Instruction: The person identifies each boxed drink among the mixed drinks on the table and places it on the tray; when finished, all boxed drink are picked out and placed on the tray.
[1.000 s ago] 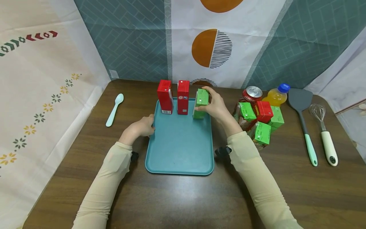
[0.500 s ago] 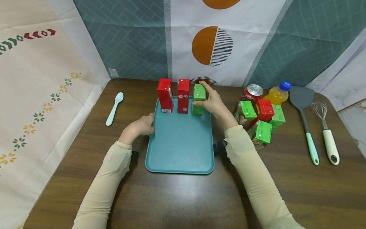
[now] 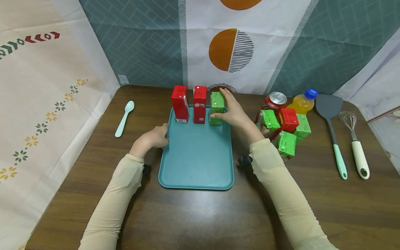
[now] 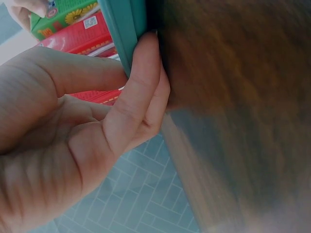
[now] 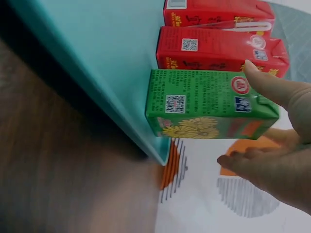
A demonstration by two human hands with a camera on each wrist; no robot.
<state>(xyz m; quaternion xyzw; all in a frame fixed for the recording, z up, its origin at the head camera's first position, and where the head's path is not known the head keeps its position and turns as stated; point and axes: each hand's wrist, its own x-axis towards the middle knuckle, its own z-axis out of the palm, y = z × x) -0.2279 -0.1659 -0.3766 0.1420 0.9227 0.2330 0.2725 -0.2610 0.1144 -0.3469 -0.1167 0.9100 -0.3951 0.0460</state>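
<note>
My left hand (image 3: 153, 137) grips the left rim of a teal tray (image 3: 197, 158); in the left wrist view the thumb and fingers (image 4: 141, 73) pinch the rim from both sides. Along the tray's far end, two red drink cartons, the left one (image 3: 180, 104) and the middle one (image 3: 200, 106), stand upright beside a green drink carton (image 3: 217, 100). My right hand (image 3: 235, 111) is spread around the green carton's upper part. In the right wrist view the thumb lies by the top of the green carton (image 5: 199, 94) and the other fingers are apart from it.
On the right are several green cartons (image 3: 286, 143), a red carton (image 3: 289, 119), a soda can (image 3: 275, 101) and an orange drink bottle (image 3: 303, 103). Farther right lie a spatula (image 3: 334, 139) and a whisk (image 3: 356, 149). A pale spoon (image 3: 125, 118) lies left.
The green carton has moved slightly back and left, into line with the red cartons. My right fingers have spread away from it. The left hand stays on the tray rim.
</note>
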